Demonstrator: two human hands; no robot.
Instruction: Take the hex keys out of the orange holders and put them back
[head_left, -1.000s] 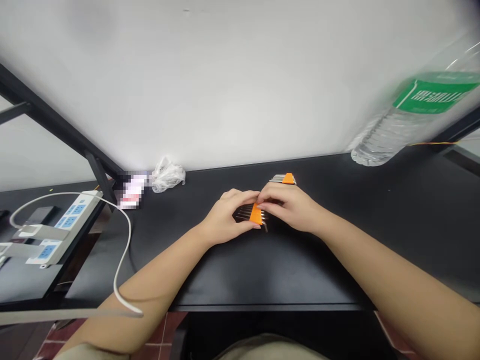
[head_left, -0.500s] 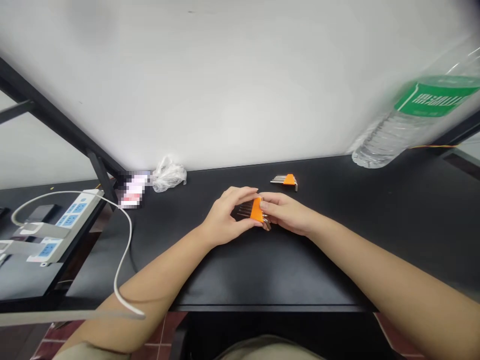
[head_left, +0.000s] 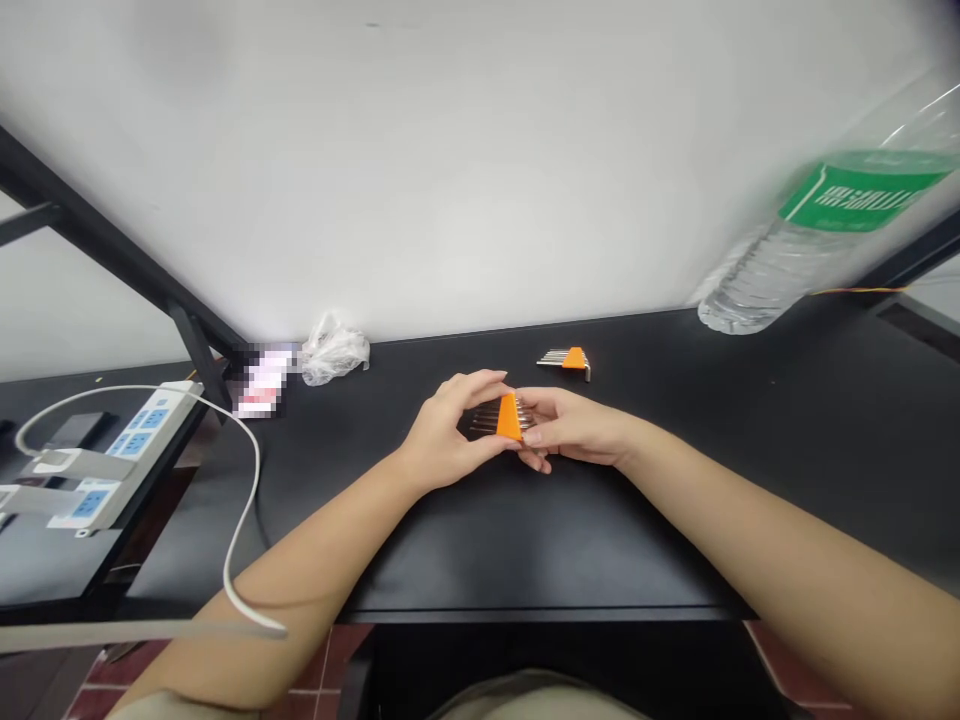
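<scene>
Pinching orange hex key set (head_left: 510, 417) between left hand (head_left: 442, 435) and right hand (head_left: 574, 428) fingertips; set now turned more upright than before.

The picture is bright and the light is even, so the white wall (head_left: 450, 150) beyond your left hand (head_left: 442, 435) and right hand (head_left: 577, 428) looks almost washed out. The shadows on the black worktop (head_left: 525, 540) are soft and weak. Up to the right of your hands, the water bottle (head_left: 817, 230) is blurred. Up to the left, a small pixelated patch (head_left: 259, 383) hides detail, and everything near the picture border looks bent.
</scene>
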